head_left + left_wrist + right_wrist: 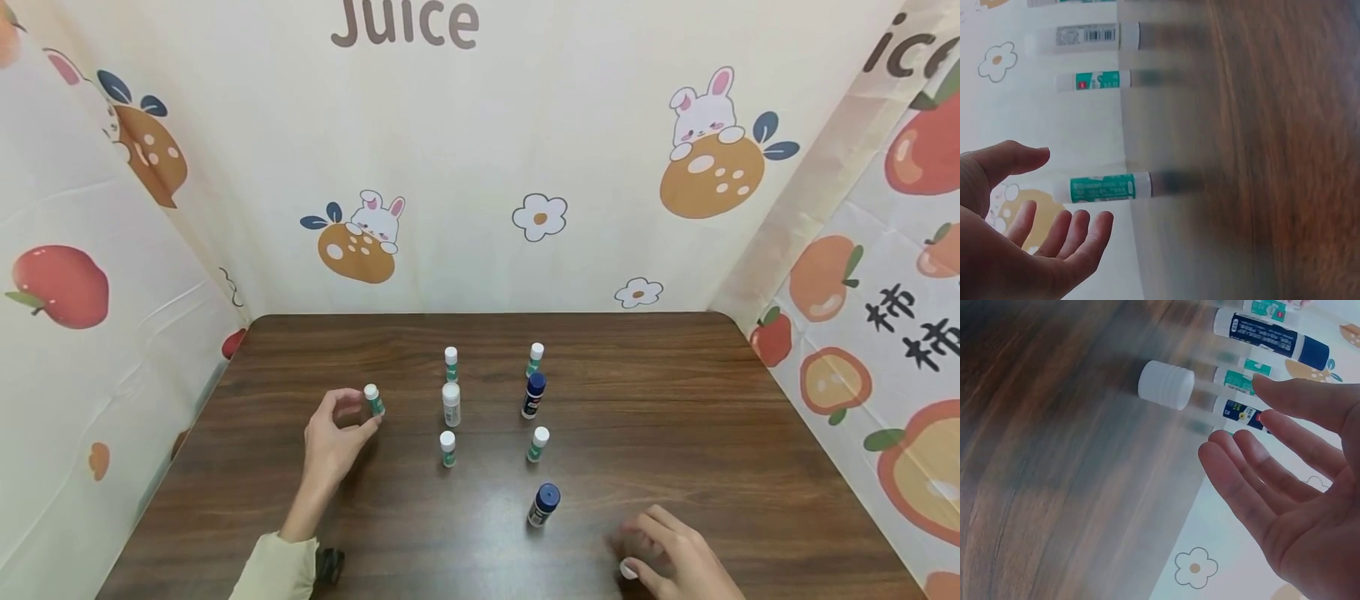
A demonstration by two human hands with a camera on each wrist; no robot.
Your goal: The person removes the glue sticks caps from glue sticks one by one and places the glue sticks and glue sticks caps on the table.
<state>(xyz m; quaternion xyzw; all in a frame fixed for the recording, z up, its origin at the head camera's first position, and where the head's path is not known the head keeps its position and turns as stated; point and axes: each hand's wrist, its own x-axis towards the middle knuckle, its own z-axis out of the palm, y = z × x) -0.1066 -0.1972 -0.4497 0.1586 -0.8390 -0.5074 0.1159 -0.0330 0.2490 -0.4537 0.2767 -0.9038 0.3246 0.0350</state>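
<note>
My left hand (337, 437) reaches around a small glue stick (374, 400) with a white cap and green label, standing upright at the left. In the left wrist view, the thumb and spread fingers (1094, 240) lie on either side of this glue stick (1104, 187), with a gap showing between. At the front right, my right hand (671, 554) hovers beside a short white cylinder (628, 569), partly hidden by the fingers in the head view. The right wrist view shows that white cylinder (1166, 384) on the table, apart from the loosely bent fingers (1229, 469).
Upright glue sticks stand mid-table in two rough columns. The left column has a white one (452, 406) between two green-labelled ones (448, 450). On the right are blue-capped sticks (533, 396) and green-labelled ones (537, 446). Printed curtains (480, 167) border the brown table (465, 550).
</note>
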